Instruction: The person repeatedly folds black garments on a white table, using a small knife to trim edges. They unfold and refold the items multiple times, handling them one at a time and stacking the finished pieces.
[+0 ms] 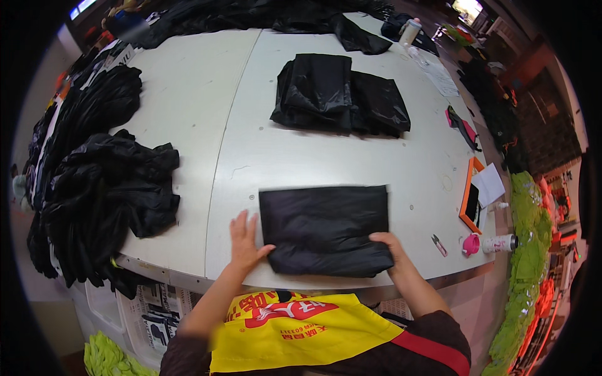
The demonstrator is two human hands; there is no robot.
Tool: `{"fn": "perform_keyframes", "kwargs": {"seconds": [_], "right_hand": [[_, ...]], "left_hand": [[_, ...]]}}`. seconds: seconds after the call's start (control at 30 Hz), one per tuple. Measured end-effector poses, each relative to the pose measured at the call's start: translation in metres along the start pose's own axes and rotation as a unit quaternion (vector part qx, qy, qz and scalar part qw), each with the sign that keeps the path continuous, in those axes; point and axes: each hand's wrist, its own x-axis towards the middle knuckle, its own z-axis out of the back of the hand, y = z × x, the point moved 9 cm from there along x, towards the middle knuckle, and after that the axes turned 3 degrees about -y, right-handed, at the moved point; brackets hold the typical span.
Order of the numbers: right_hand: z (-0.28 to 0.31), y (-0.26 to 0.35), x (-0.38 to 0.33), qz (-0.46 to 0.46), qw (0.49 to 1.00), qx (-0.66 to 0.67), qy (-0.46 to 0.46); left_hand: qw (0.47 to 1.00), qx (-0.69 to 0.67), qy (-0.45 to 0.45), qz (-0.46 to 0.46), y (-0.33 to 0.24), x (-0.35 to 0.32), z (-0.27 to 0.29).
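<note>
Table (188,94), white, spans the view. Heap of loose black garments (103,188) hangs over its left edge. Stack of folded black garments (342,94) sits at centre, well apart from the hands. Folded black garment (323,229) lies flat at the near edge, rectangular. Left hand (244,241) rests flat, fingers spread, thumb touching the garment's left edge. Right hand (390,245) presses on its lower right corner; a grip cannot be told. Pink cup (471,244) and small bottle (500,243) stand right.
</note>
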Motion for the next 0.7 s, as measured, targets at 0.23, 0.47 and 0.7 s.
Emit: {"fn": "perform_keyframes", "kwargs": {"seconds": [0.23,0.47,0.7], "right_hand": [[0.021,0.199,0.023,0.404,0.857,0.291,0.134],[-0.033,0.283,0.127,0.404,0.841,0.360,-0.023],[0.037,0.217,0.312,0.158,0.918,0.240,-0.274]], "left_hand": [[0.991,0.077,-0.030,0.102,0.046,-0.041,0.024],[0.991,0.080,-0.036,0.104,0.039,-0.033,0.031],[0.993,0.077,-0.034,0.077,0.035,-0.024,0.028]]}}
